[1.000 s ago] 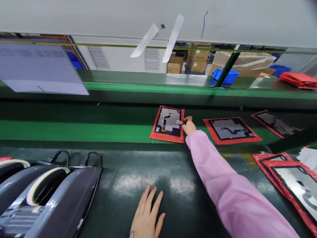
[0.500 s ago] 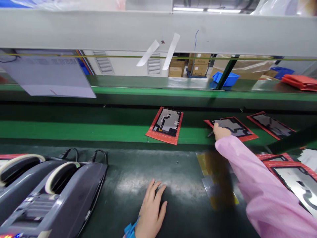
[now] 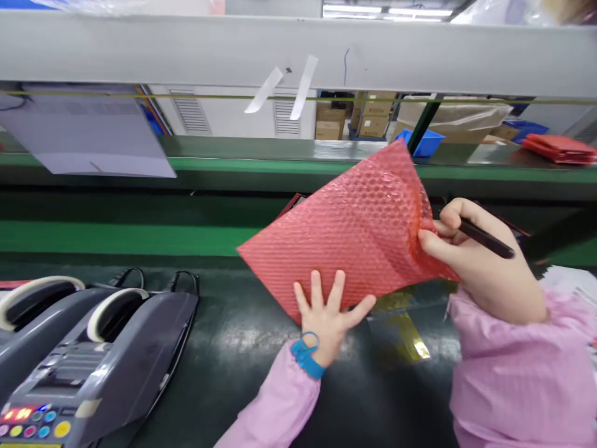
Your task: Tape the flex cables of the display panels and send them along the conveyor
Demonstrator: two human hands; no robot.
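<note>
My right hand [image 3: 485, 255] is closed on the right end of a red bubble-wrap sheet or bag [image 3: 340, 230], which it holds up at a slant over the bench. A slim black pen-like tool [image 3: 485, 239] also lies in its grip, pointing out to the right. With fingers spread, my left hand [image 3: 324, 317] is at the lower edge of the red bubble wrap; whether it presses on it, I cannot tell. A blue wrist strap [image 3: 308, 359] goes round that wrist. Behind the bubble wrap, another red-edged piece [image 3: 291, 204] shows only at its corner.
Two grey tape-dispenser-like machines [image 3: 135, 367] with cables stand at the left. White papers [image 3: 571, 283] lie at the right. Clear and yellow tape [image 3: 410, 336] is on the dark bench. A shelf behind holds folded red bags [image 3: 558, 149] and a blue bin [image 3: 428, 144].
My right hand has come back from the green ledge and now holds up the red bubble wrap. My left hand has moved up and right to the bubble wrap's lower edge, fingers spreading.
</note>
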